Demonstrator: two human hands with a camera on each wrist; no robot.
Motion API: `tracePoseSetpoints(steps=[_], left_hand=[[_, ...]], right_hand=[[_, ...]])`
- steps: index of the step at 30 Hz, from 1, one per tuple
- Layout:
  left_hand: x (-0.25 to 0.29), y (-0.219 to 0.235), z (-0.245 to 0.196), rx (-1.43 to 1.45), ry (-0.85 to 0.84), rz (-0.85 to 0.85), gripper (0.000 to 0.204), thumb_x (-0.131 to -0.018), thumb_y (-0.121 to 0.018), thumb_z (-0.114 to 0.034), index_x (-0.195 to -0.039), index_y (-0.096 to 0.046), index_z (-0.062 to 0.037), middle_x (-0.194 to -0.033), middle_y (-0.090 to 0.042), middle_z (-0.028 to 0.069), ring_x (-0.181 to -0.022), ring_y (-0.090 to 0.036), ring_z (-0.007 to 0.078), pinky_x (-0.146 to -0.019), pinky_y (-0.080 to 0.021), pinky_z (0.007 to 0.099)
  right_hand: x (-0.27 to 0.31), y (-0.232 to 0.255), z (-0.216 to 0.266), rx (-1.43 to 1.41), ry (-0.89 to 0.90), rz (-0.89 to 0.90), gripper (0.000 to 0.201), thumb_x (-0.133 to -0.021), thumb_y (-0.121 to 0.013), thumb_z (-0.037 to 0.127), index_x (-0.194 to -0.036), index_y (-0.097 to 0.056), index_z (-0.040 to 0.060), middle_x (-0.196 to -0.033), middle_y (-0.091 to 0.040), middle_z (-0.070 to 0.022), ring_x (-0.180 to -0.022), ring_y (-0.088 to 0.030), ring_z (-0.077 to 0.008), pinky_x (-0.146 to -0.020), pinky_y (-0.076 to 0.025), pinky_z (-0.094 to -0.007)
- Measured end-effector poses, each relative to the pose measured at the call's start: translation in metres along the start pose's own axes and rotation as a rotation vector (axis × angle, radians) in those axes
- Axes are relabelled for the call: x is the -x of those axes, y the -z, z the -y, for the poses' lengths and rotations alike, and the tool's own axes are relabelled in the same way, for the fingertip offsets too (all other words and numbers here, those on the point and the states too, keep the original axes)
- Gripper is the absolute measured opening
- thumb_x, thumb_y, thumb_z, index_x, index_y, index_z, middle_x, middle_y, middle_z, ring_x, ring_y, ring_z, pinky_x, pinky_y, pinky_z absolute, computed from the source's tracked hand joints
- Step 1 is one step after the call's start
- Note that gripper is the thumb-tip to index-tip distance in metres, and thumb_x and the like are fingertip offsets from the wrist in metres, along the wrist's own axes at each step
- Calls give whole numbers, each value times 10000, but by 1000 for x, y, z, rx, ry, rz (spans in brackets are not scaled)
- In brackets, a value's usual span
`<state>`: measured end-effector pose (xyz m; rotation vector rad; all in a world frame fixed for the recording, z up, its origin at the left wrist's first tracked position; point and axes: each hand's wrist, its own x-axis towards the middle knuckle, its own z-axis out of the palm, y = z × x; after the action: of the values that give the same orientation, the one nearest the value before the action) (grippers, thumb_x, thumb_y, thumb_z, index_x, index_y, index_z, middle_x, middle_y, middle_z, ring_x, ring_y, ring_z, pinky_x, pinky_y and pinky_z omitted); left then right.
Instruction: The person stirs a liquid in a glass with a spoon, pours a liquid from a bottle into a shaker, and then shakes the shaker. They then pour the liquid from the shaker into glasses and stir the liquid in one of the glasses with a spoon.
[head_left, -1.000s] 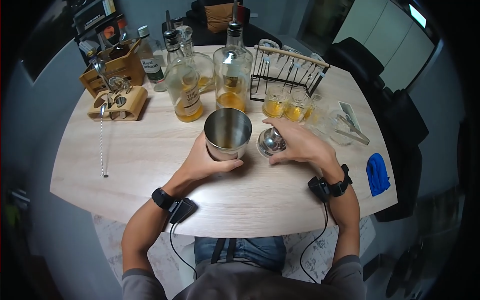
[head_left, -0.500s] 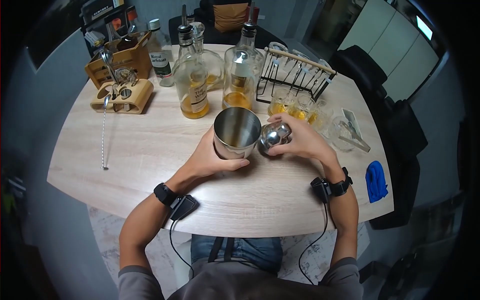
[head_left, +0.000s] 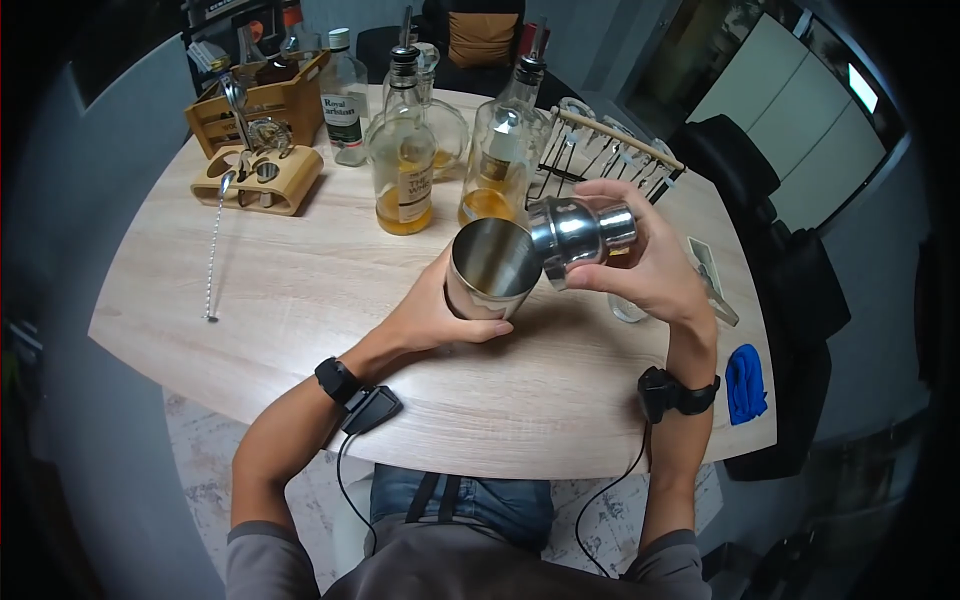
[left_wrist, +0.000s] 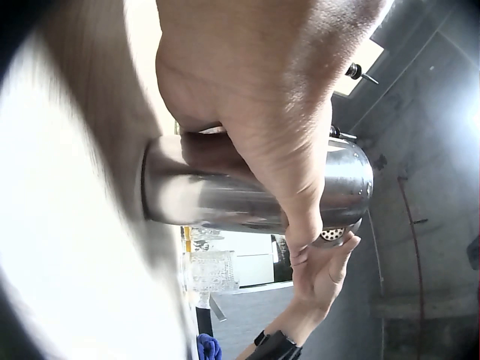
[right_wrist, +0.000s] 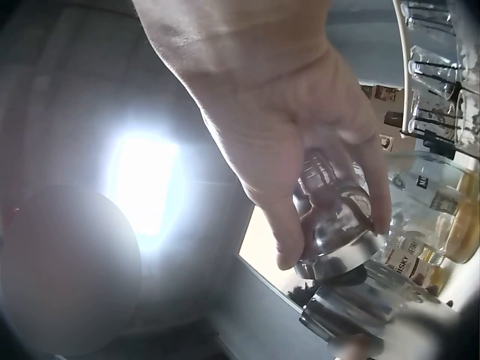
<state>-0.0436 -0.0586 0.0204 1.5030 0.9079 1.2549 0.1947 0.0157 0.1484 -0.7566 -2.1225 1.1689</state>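
Note:
In the head view my left hand grips a steel shaker tin round its side, thumb across the front, its open mouth facing up. My right hand holds the domed steel shaker top, cap on, between thumb and fingers. The top lies tipped on its side, its wide end right at the tin's rim. Strainer holes show inside that wide end in the left wrist view, where the tin stands on the table. The right wrist view shows the thumb and fingers around the top.
Liquor bottles with pourers stand just behind the tin. A glass rack is at the back right, a blue cloth on the right. At left are a bamboo tool stand, a bar spoon and a wooden crate.
My right hand has lifted the shaker top off the table and tipped it sideways, its wide end toward the tin. The left hand keeps its grip. The head view has shifted slightly.

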Motion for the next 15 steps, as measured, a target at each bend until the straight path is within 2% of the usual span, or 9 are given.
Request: tracePoseSetpoints(steps=[8,11,13,15], left_hand=[[-2,-2,2,34,-29,0,1045,-673,-924,-285,-1499,-346,-12,-1434,-496,171,-1345,-480,265,-1125,-388,394],[-2,-3,0,83,-54,2,1044,-676,-923,-274,-1502,-341,-11,-1436,-494,167,-1345,-481,264,-1122,-391,393],[-1,-3,-3,97,-51,6,1044,-681,-921,-269,-1505,-334,-11,-1437,-493,165,-1343,-485,265,-1123,-393,394],[-2,-3,-1,96,-58,8,1050,-681,-920,-272,-1507,-329,-11,-1437,-492,165,-1343,-485,266,-1126,-393,395]], right_hand=[[-8,-18,6,72,21,92,911,-686,-952,265,-1431,-472,52,-1219,-637,-159,-1100,-666,-228,-898,-581,-335],[-10,-27,7,21,61,82,958,-672,-958,273,-1453,-450,48,-1215,-643,-161,-1089,-673,-243,-881,-583,-335],[-12,-30,5,145,140,59,973,-669,-956,281,-1464,-444,53,-1198,-658,-159,-1083,-676,-239,-840,-586,-331],[-12,-32,9,143,126,60,972,-675,-951,283,-1471,-441,56,-1196,-665,-156,-1086,-676,-234,-826,-584,-327]])
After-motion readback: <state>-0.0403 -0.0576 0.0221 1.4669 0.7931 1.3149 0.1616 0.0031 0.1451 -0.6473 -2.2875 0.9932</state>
